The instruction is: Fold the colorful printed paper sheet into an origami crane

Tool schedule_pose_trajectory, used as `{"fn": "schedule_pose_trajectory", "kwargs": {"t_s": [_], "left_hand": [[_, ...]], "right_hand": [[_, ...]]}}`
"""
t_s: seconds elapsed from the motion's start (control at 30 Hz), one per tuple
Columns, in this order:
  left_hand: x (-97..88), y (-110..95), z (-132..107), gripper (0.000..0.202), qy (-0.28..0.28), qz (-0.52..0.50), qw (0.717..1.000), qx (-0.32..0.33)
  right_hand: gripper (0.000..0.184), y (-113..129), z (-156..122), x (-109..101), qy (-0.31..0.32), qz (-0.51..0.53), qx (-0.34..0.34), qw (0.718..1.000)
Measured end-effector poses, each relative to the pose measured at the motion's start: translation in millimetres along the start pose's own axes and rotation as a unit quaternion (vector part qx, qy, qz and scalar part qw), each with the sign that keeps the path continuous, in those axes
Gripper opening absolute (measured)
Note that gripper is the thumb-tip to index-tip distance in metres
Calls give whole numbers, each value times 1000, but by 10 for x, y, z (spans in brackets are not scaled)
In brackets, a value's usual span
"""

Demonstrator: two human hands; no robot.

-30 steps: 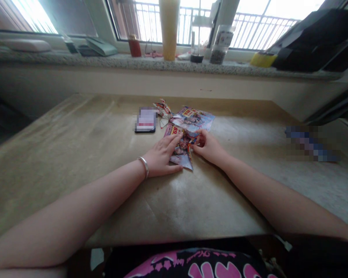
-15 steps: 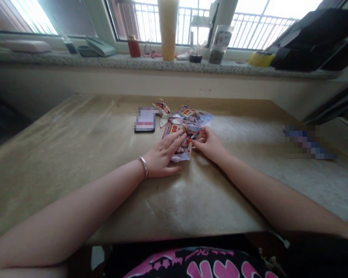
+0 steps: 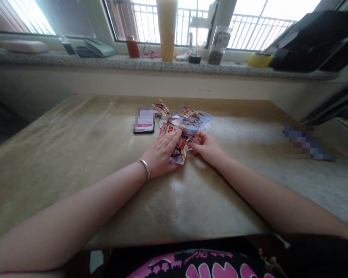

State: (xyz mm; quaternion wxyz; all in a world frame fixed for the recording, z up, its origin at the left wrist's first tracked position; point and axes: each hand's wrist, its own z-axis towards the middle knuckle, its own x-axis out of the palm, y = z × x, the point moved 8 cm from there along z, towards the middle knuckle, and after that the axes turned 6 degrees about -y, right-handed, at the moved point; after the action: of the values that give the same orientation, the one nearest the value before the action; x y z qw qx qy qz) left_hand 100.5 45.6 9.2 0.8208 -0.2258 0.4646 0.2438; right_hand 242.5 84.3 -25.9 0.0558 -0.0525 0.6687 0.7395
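Note:
A glossy printed flyer (image 3: pixel 176 153) with a red-and-yellow "89" price label lies folded on the table, under my left hand (image 3: pixel 162 152). That hand presses down on the sheet, and a silver bangle (image 3: pixel 145 169) circles its wrist. My right hand (image 3: pixel 205 146) pinches the flyer's right edge between thumb and fingers. Beyond both hands lies a second printed sheet (image 3: pixel 191 119). A crumpled printed wrapper (image 3: pixel 161 109) sits to its left, close to a phone (image 3: pixel 144 121) whose screen is blurred.
The hands work on a wide beige table (image 3: pixel 75 162). A blurred blue-and-white object (image 3: pixel 307 143) lies to the right. Behind, a granite window sill (image 3: pixel 133 63) holds a tall yellow cylinder (image 3: pixel 166 29), a red bottle (image 3: pixel 132 47), a jar (image 3: pixel 217 46) and black items (image 3: pixel 307 44).
The flyer has been folded shorter, and its lower tip no longer sticks out as far. My left hand has moved further over it, while my right hand stays pinched at its edge.

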Motion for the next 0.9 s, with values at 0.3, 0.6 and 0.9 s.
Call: {"fn": "schedule_pose_trajectory", "kwargs": {"t_s": [0.3,0.6,0.9], "left_hand": [[-23,23,13,87,-13,17,1000,-3],[-138,109,11,87,-72,12,997,-40],[-265,107,-10,44,-142,10,990,-24]], "right_hand": [[18,267,-135,96,25,-178,-162,970],[16,479,-279,188,60,-222,-267,936],[12,507,-305,141,32,-154,-283,946]]}}
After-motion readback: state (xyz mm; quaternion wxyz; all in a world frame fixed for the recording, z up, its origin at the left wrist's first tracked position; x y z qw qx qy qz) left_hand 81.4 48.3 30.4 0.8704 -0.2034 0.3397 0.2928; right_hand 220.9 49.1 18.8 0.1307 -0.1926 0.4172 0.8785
